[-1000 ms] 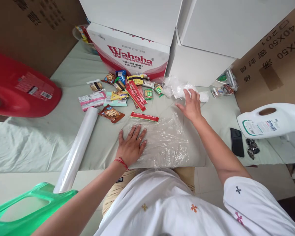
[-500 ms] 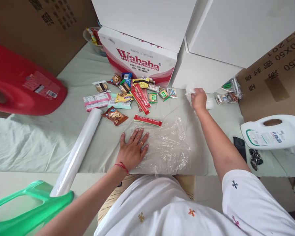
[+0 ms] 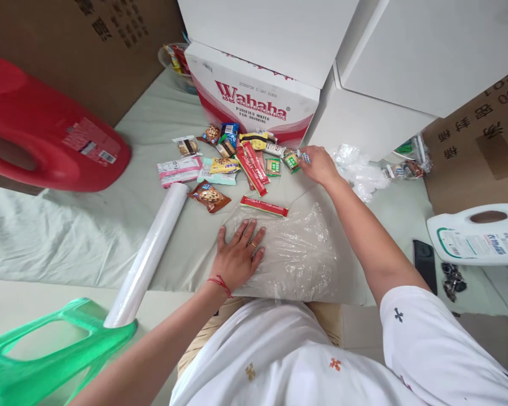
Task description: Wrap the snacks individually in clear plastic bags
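Observation:
My left hand point(image 3: 239, 257) lies flat, fingers spread, on the left edge of a crinkled sheet of clear plastic wrap point(image 3: 298, 254) spread on the pale green cloth. My right hand point(image 3: 318, 164) reaches past the sheet to the snack pile, fingers closed around a small blue-and-white packet point(image 3: 305, 157), right beside a green packet point(image 3: 292, 162). Several wrapped snacks point(image 3: 232, 158) lie in front of the Wahaha box. A long red packet point(image 3: 264, 206) sits at the sheet's far edge. A crumpled wad of clear plastic point(image 3: 358, 168) rests to the right of my right hand.
A roll of plastic wrap point(image 3: 149, 255) lies at left, near a green stool point(image 3: 42, 361) and a red jug point(image 3: 46, 135). The Wahaha box point(image 3: 254, 101) and white boxes point(image 3: 381, 73) stand behind. A white jug point(image 3: 482, 237), phone point(image 3: 424, 265) and keys point(image 3: 452, 281) lie at right.
My right hand let go of the crumpled plastic at the right, moved left to the snack pile and closed on a small packet. My left hand stayed flat on the sheet.

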`<state>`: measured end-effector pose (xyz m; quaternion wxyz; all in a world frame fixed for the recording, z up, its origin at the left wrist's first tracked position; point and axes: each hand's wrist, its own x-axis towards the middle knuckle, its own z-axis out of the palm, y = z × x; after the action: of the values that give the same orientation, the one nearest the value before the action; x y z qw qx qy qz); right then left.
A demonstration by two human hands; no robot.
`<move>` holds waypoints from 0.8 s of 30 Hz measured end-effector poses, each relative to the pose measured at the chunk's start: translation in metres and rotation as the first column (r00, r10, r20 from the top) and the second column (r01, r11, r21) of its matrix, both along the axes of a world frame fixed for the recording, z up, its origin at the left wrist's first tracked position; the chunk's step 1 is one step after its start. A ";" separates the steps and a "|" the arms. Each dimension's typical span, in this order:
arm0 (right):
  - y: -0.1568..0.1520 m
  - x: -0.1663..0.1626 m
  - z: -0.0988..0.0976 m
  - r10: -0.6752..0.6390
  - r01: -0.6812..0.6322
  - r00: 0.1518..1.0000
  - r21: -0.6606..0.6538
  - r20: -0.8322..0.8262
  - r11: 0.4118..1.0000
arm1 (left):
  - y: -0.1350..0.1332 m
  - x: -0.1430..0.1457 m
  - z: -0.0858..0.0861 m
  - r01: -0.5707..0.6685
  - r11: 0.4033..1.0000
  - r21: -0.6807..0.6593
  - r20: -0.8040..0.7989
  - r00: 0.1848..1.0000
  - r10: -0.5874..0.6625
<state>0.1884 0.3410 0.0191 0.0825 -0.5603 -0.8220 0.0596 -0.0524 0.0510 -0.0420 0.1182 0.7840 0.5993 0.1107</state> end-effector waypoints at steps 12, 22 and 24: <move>0.007 -0.022 -0.041 -0.477 0.475 0.879 -0.081 -0.001 0.876 | -0.001 -0.001 0.000 0.003 1.000 -0.011 0.007 1.000 -0.003; 0.005 -0.022 -0.016 -0.543 0.544 0.838 0.029 -0.046 0.838 | -0.002 -0.001 0.000 -0.002 1.000 -0.010 0.029 1.000 0.002; -0.002 -0.030 -0.011 -0.502 0.511 0.858 0.093 -0.107 0.854 | -0.001 -0.001 0.000 0.001 1.000 -0.007 0.030 1.000 -0.001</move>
<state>0.1587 0.3386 0.0084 0.1605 -0.7483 -0.6436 0.0092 -0.0530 0.0497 -0.0421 0.1300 0.7821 0.5975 0.1201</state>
